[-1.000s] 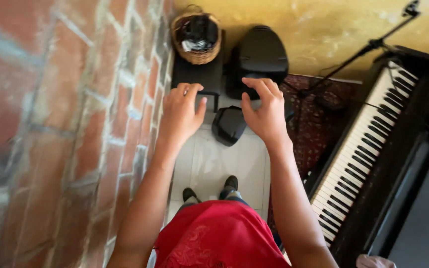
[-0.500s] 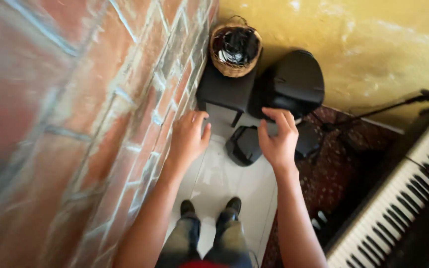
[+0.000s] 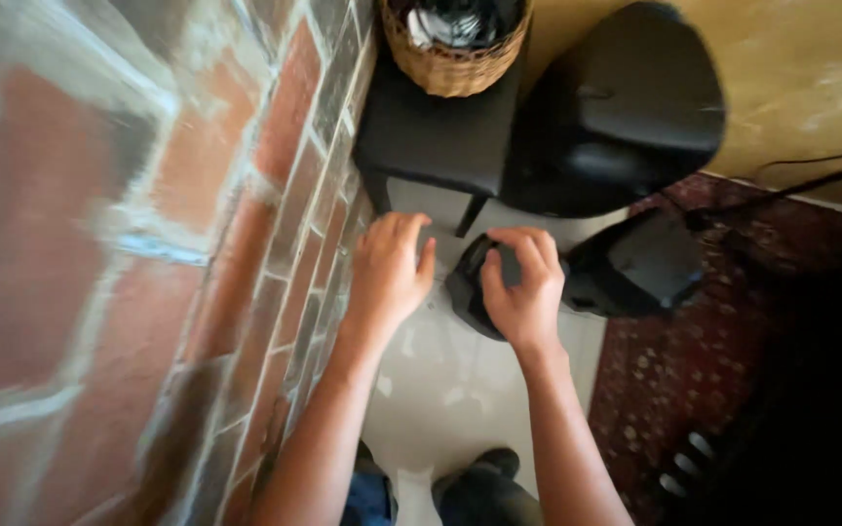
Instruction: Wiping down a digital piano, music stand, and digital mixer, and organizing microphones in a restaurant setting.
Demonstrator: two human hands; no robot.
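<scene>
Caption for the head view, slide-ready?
Right hand on a small black rounded case on pale floor; left hand beside it, near a brick wall.

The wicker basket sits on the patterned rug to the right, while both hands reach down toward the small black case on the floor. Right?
Not quite. In the head view the wicker basket sits on the black stool by the brick wall, not on the patterned rug. Both hands, left hand and right hand, do reach down toward the small black case.
</scene>
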